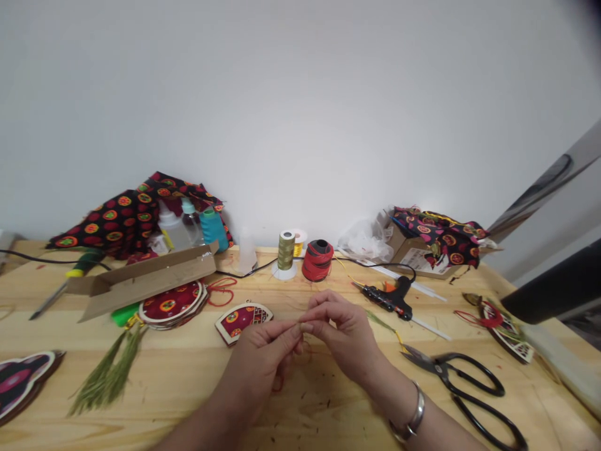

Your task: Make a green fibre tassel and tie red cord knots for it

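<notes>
My left hand (265, 351) and my right hand (340, 332) meet fingertip to fingertip low in the centre of the head view, above the wooden table. Thumb and forefinger are pinched together on each hand. What lies between the fingertips is too small to make out. A bit of red cord (278, 381) shows just below my left fingers. Partly behind my left hand lies a fan-shaped piece (237, 319) with a pale rim and dark red patterned cloth. A silver bracelet (413, 416) is on my right wrist.
Black scissors (441, 366) and a glue gun (389, 299) lie to the right. Thread spools, green (286, 252) and red (317, 262), stand near the wall. At left are an open cardboard box (150, 279), round cloth pieces (171, 305) and green tassels (110, 369).
</notes>
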Tool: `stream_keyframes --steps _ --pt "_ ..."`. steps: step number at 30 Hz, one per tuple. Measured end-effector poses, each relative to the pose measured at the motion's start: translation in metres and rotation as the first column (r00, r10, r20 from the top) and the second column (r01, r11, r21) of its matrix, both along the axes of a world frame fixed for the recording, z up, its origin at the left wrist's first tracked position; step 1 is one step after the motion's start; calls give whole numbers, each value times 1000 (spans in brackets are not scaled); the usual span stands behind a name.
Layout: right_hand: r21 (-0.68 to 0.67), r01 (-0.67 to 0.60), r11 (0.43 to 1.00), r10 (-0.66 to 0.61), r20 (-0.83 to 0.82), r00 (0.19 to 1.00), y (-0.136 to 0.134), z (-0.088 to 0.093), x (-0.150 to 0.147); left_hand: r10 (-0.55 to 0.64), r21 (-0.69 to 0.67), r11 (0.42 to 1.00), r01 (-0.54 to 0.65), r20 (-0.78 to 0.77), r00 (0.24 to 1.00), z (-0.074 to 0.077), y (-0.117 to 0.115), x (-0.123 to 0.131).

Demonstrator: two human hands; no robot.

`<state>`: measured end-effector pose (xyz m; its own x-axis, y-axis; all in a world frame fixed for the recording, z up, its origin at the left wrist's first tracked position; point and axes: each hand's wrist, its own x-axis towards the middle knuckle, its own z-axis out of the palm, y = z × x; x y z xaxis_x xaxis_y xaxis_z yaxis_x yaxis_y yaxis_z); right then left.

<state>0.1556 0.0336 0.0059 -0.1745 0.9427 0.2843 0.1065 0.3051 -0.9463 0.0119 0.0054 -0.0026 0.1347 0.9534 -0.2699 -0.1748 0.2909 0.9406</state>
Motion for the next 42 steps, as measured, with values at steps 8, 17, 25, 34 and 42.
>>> stream_keyframes --steps 8,17,25,34,42 --pt "101 42 994 -53 115 992 2 5 4 -53 -36 998 59 151 987 3 0 2" --pt "143 74 987 -89 104 991 4 7 7 -18 -34 999 23 132 991 3 0 5" --pt "175 68 982 -87 102 991 3 8 8 36 -64 998 -25 175 984 2 0 5" --pt "175 68 982 -82 76 994 1 10 5 -74 -15 997 75 63 995 -3 -1 3" --pt "80 90 993 -85 -59 995 1 7 5 -26 223 971 83 -245 969 4 0 -3"
